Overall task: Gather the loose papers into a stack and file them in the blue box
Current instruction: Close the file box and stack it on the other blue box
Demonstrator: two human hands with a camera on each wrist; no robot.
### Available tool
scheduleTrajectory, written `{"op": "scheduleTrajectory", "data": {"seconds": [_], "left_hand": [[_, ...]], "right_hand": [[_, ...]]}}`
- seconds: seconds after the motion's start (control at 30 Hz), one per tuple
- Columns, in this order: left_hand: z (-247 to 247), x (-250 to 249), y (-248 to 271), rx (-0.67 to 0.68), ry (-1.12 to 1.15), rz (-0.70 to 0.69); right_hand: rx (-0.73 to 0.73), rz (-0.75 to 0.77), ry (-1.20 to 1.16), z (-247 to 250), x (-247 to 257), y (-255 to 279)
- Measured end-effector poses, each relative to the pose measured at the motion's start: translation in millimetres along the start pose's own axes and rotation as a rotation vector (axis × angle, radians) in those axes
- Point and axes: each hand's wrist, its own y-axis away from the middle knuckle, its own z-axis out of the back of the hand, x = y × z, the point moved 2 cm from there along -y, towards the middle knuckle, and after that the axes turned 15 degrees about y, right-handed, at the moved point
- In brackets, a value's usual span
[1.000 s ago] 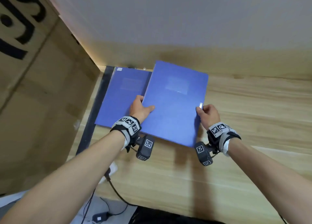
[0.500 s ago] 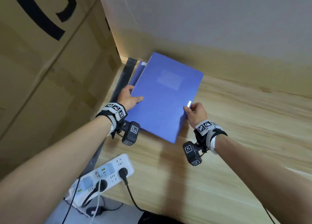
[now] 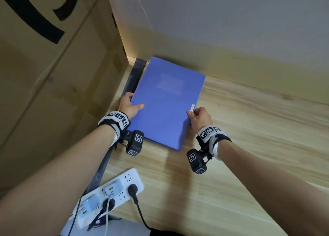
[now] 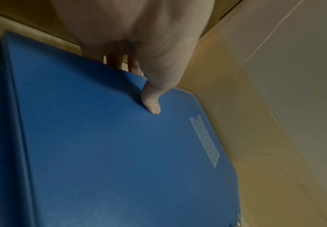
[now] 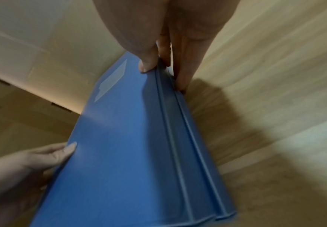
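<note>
While both hands grip it from opposite sides, the blue box (image 3: 167,102) sits closed at the far left corner of the wooden worktop (image 3: 249,146), its far end close against the back wall (image 3: 213,22) and its left side near the black strip (image 3: 135,75) that runs along the worktop's left edge. The left hand (image 3: 129,105) holds the box's left edge: the thumb (image 4: 152,99) lies flat on the lid and the fingers (image 4: 117,61) curl down behind the edge. The right hand (image 3: 200,119) holds the right edge near the front corner, with the thumb (image 5: 148,64) pressed on the lid and the fingers (image 5: 182,73) down along the ribbed side wall. A small pale tab (image 3: 192,107) shows on the lid just beyond the right thumb, and a faint clear label pocket (image 3: 171,83) sits on the far half of the lid. In the right wrist view the near end of the box appears raised off the worktop, with a shadow beneath; whether the far end touches the surface cannot be told. No loose sheets are visible in any view. A large cardboard carton (image 3: 53,75) stands at the left of the worktop, just beside the black strip. A white power strip (image 3: 110,195) with several plugs lies at the near left edge, well apart from the box. Both wrists carry strapped cameras with black-and-white markers.
</note>
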Motion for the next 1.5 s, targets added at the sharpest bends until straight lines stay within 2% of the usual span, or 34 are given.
{"op": "scheduleTrajectory", "data": {"seconds": [0.13, 0.33, 0.73, 0.9, 1.1, 1.23, 1.4, 1.5], "left_hand": [[3.6, 6.8, 4.0, 0.023, 0.057, 0.006], [13.0, 17.1, 6.6, -0.018, 0.106, 0.042], [6.4, 3.0, 3.7, 0.008, 0.124, 0.014], [2.2, 8.8, 4.4, -0.036, 0.106, 0.041], [3.1, 40.8, -11.7, -0.116, 0.038, 0.164], [3.7, 68.5, -34.7, -0.133, 0.059, 0.188], [5.2, 38.9, -13.5, -0.074, 0.086, 0.185], [3.0, 11.3, 8.9, -0.119, 0.007, 0.111]], "right_hand": [[-0.034, -0.065, -0.09, -5.5, -1.0, -2.5], [-0.075, -0.092, -0.154, -11.4, 5.8, -7.4], [-0.052, -0.089, -0.16, -6.5, 11.4, -21.8], [-0.007, -0.061, -0.155, -2.7, 8.6, -23.9], [0.014, -0.049, -0.151, -4.1, 5.9, -26.2], [0.006, -0.039, -0.159, -4.0, 6.8, -25.1], [0.05, -0.039, -0.334, -5.4, 1.5, -23.9], [0.044, -0.045, -0.413, 1.7, -11.2, -19.8]]}}
